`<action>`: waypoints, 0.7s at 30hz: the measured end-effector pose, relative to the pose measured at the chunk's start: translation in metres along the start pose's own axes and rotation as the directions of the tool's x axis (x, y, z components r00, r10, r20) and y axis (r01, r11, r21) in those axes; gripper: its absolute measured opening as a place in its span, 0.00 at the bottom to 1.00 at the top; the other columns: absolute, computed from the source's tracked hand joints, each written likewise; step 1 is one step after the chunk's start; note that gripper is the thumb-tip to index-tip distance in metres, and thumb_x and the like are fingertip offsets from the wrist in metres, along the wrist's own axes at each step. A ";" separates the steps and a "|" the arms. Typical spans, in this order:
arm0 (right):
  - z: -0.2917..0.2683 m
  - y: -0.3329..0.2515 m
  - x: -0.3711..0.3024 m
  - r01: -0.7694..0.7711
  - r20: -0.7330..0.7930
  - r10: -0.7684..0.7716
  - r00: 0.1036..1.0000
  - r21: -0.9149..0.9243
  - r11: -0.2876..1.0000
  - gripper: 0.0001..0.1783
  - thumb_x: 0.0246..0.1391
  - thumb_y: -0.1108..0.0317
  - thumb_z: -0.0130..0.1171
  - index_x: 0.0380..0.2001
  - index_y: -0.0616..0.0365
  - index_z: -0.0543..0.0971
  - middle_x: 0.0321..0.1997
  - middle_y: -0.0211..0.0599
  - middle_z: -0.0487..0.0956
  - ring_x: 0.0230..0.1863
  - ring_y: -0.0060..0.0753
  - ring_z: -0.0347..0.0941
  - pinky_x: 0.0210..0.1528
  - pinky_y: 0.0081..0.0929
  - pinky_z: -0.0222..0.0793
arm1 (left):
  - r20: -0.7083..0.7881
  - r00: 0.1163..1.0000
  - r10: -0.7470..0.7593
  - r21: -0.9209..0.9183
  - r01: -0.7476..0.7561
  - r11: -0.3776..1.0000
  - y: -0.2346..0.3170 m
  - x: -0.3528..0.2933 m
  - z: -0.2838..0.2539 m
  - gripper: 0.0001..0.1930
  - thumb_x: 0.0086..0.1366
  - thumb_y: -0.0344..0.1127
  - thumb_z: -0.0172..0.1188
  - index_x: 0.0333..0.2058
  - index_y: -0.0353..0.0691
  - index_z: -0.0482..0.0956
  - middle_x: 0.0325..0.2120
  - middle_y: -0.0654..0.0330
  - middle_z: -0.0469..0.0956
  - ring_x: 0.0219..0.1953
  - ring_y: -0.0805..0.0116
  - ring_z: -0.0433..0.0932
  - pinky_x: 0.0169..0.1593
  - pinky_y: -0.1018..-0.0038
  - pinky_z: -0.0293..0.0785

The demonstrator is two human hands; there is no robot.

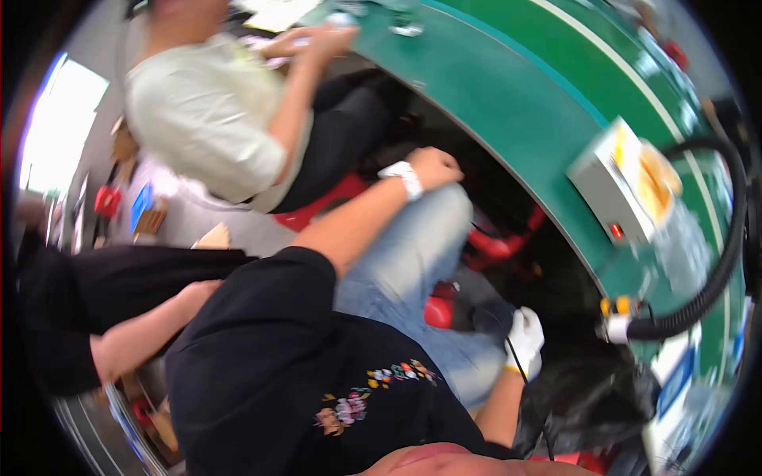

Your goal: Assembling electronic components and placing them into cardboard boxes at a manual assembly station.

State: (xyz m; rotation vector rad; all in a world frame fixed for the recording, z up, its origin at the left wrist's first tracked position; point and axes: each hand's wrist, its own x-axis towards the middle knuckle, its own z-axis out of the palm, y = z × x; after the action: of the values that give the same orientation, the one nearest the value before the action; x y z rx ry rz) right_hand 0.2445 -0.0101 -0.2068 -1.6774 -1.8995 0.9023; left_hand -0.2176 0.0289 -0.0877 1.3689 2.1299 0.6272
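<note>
My left hand (435, 168) rests bare on my left knee, with its fingers curled in and nothing showing in them. A white band (402, 180) goes round that wrist. My right hand (525, 341), in a white glove with a yellow cuff edge, lies by my right knee. Its fingers point away from me, fairly straight, and I see nothing held. A thin black cable (521, 369) passes in front of the glove. Both hands are off the green workbench (508, 135). My jeans (397, 262) are under the left hand.
A white box (607, 186) with a red light stands on the bench, beside clear plastic (683, 246). A black corrugated hose (714, 285) arches there. A black bag (591, 397) lies at lower right. One co-worker (206, 119) sits at upper left; another person's arm (147, 333) is at left.
</note>
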 end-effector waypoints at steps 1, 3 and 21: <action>0.001 -0.005 0.003 0.039 0.024 -0.038 0.999 -0.037 0.999 0.13 0.61 0.66 0.64 0.45 0.64 0.84 0.41 0.41 0.86 0.41 0.32 0.81 0.49 0.29 0.76 | 0.045 0.999 -0.012 -0.115 0.017 0.993 -0.011 0.005 0.006 0.18 0.56 0.52 0.66 0.38 0.47 0.90 0.38 0.54 0.88 0.43 0.54 0.85 0.52 0.63 0.79; 0.023 -0.002 0.011 0.009 0.077 -0.024 0.997 0.190 0.982 0.13 0.62 0.68 0.63 0.46 0.65 0.84 0.43 0.40 0.85 0.42 0.31 0.80 0.49 0.28 0.75 | 0.087 0.996 0.009 -0.349 0.022 0.937 -0.032 0.016 0.022 0.21 0.57 0.52 0.67 0.40 0.40 0.90 0.38 0.51 0.87 0.44 0.56 0.85 0.55 0.65 0.78; -0.023 -0.051 0.000 -0.587 0.449 0.392 0.803 0.479 0.653 0.09 0.57 0.64 0.67 0.38 0.56 0.85 0.24 0.24 0.77 0.22 0.18 0.69 0.24 0.22 0.67 | 0.053 0.998 0.017 -0.498 0.011 0.867 -0.044 0.034 0.049 0.12 0.69 0.36 0.61 0.42 0.35 0.87 0.32 0.63 0.84 0.32 0.78 0.77 0.37 0.78 0.73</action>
State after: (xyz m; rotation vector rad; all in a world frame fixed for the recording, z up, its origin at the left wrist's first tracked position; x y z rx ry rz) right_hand 0.2259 -0.0083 -0.1544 -1.7124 -1.0713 1.8617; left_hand -0.2277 0.0483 -0.1586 1.0810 1.7478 1.0430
